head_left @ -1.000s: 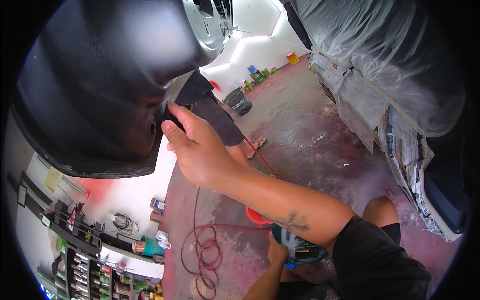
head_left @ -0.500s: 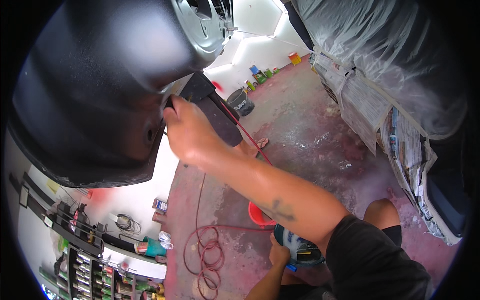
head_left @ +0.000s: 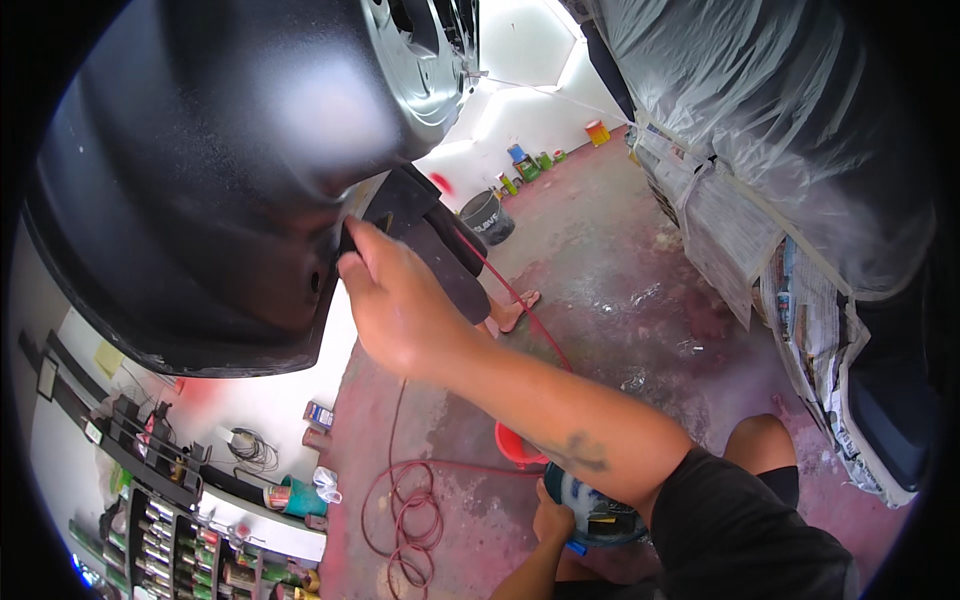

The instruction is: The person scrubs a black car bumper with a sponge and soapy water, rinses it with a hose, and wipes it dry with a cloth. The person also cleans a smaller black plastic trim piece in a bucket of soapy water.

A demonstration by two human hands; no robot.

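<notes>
My right hand reaches up to the lower right edge of a large black car body panel. Its fingers are closed against the edge, around something small and dark that their grip mostly hides. A dark hole shows in the panel beside the hand. Low in the picture, my left hand grips the rim of a dark teal bucket. Liquid and a dark block are visible inside the bucket, which my right arm partly covers.
Behind the panel stands another person, with a bare foot showing. A red hose lies coiled on the stained floor near a red basin. A car covered in plastic and newspaper is at right; a shelf of cans stands lower left.
My right hand has slid slightly down along the panel edge, fingers still closed. The view has shifted a little. My left hand stays at the bucket's rim.
</notes>
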